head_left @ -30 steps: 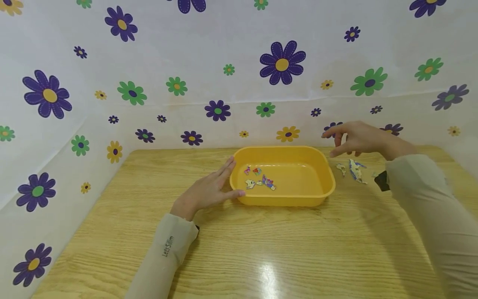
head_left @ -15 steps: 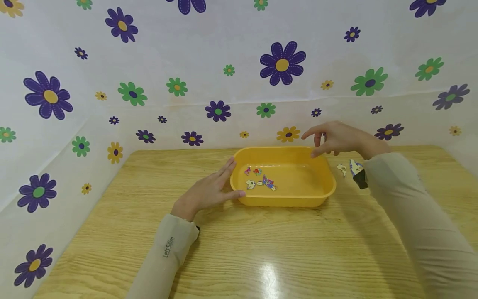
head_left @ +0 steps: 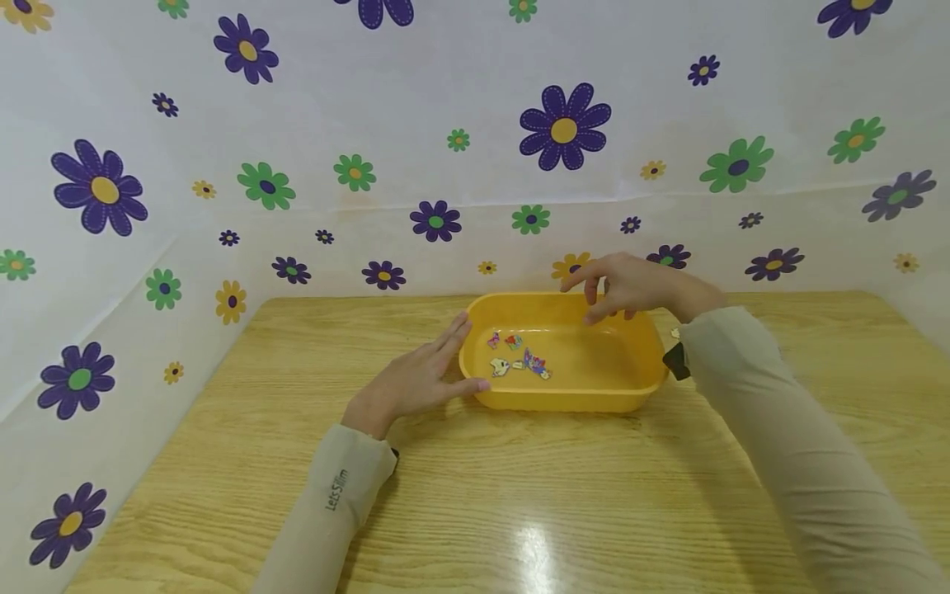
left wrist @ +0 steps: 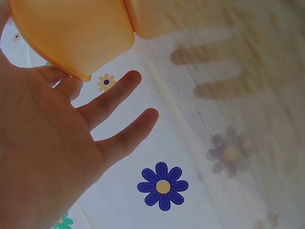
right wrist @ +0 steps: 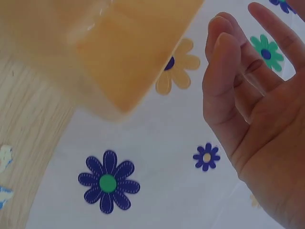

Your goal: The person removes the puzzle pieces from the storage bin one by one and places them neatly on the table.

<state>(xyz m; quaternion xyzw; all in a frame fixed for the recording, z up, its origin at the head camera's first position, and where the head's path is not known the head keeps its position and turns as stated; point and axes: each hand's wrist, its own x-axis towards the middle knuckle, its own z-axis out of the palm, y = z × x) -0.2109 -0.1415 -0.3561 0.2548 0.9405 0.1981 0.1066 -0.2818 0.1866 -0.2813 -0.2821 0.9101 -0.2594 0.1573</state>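
Note:
A yellow plastic tray point(head_left: 564, 399) stands on the table. My left hand point(head_left: 408, 381) rests against its left end, fingers fairly straight along the side and thumb at the front rim. Inside the tray, towards the left, lie several small flat cutouts: a purple and blue cutout point(head_left: 536, 363), a cream cutout point(head_left: 500, 366) and a red and teal cutout point(head_left: 514, 341). Above the tray's back right part hovers my right hand point(head_left: 627, 285), index finger reaching left, thumb lower, other fingers loosely bent. In the right wrist view nothing shows between thumb and fingers point(right wrist: 271, 71).
Right of the tray, a cream cutout point(head_left: 675, 333) shows partly behind the right sleeve point(head_left: 742, 371). The right wrist view has pale blue-edged cutouts point(right wrist: 5, 196) on the wooden table point(head_left: 460, 495). A white flower-patterned cloth point(head_left: 356, 99) rises behind the table and along its left.
My right hand has moved left, from beside the cutouts at the right of the tray to over the tray. The left hand and the tray have stayed in place.

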